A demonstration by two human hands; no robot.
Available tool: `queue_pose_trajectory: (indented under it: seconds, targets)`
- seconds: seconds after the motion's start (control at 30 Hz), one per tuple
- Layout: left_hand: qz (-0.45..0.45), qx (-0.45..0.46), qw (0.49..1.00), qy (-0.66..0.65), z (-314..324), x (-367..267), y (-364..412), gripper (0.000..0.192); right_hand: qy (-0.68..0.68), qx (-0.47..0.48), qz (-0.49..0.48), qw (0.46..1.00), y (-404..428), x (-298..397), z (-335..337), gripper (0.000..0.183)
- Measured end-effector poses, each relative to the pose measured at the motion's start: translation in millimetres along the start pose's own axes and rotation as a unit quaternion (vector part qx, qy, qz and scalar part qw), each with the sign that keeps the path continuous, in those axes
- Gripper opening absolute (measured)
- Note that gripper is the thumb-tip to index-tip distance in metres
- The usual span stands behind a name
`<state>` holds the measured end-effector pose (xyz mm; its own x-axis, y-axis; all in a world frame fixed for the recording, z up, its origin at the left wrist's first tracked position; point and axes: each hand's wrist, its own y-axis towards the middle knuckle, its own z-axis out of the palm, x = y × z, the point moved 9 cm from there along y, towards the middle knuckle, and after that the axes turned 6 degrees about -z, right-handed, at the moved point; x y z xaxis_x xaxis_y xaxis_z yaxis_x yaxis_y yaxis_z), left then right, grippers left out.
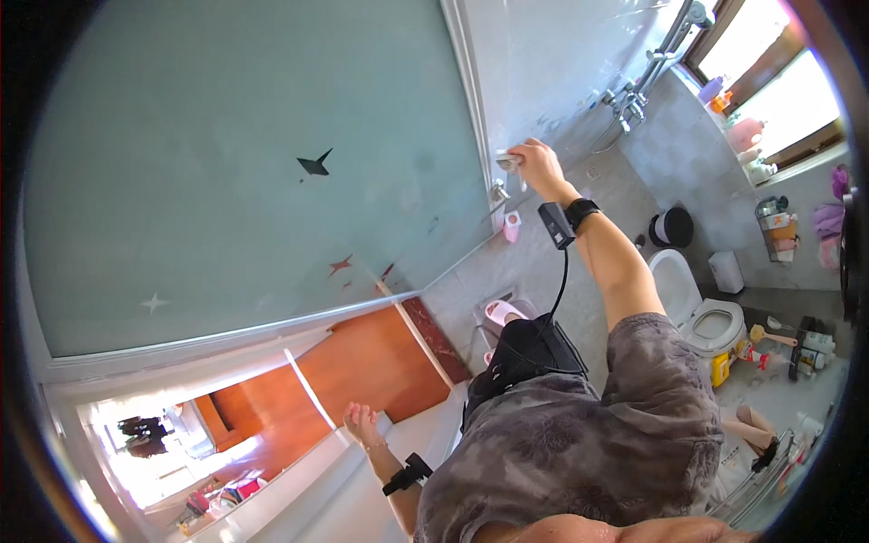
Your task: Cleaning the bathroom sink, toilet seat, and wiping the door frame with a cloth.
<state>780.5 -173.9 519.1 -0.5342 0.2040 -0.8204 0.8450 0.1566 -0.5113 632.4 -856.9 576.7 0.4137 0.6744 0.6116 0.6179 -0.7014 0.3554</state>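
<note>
My right hand (pixel 540 163) grips a whitish crumpled cloth or wipe (pixel 508 161) beside the edge of a frosted glass door (pixel 258 170) with star-shaped patches. Just below the cloth is the metal door handle (pixel 500 191). Whether the cloth touches the door frame, I cannot tell. Lower down, my left hand (pixel 362 421) is raised with bent fingers and shows nothing in it, near the white doorway wall. Black devices are strapped to both wrists, and a cable runs from the right one to a black bag (pixel 533 353) at my waist.
A toilet (pixel 713 327) with its lid up stands at the right, near a black-rimmed bin (pixel 672 227) and several bottles. Shower fittings (pixel 631 102) hang on the wall by a window ledge with bottles. A reddish threshold (pixel 434 336) borders the orange floor (pixel 366 366).
</note>
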Motion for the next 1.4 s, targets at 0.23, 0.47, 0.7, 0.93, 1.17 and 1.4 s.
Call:
queue_pose_trajectory:
  seconds: [0.23,0.47,0.7,0.93,1.17,1.4]
  targets:
    - [-0.061,0.005,0.998,0.001,11,22,-6,0.038,0.343,0.009,0.398,0.851,-133,-134,46,0.026]
    - [-0.112,0.011,0.994,0.006,21,56,-4,0.037,0.49,-0.047,0.534,0.687,-268,-179,37,0.013]
    - [-0.154,0.056,0.986,0.041,42,91,7,0.036,0.481,-0.162,0.61,0.608,-384,-198,-1,0.012]
    - [-0.184,0.089,0.976,0.073,70,134,17,0.037,0.345,-0.35,0.644,0.587,-505,-238,-86,0.013]
    - [-0.158,0.122,0.978,0.067,86,143,35,0.035,0.433,-0.325,0.606,0.583,-507,-256,-85,0.014]
    - [-0.067,0.135,0.989,0.012,80,149,120,0.04,0.546,-0.183,0.516,0.635,-409,-292,34,0.016]
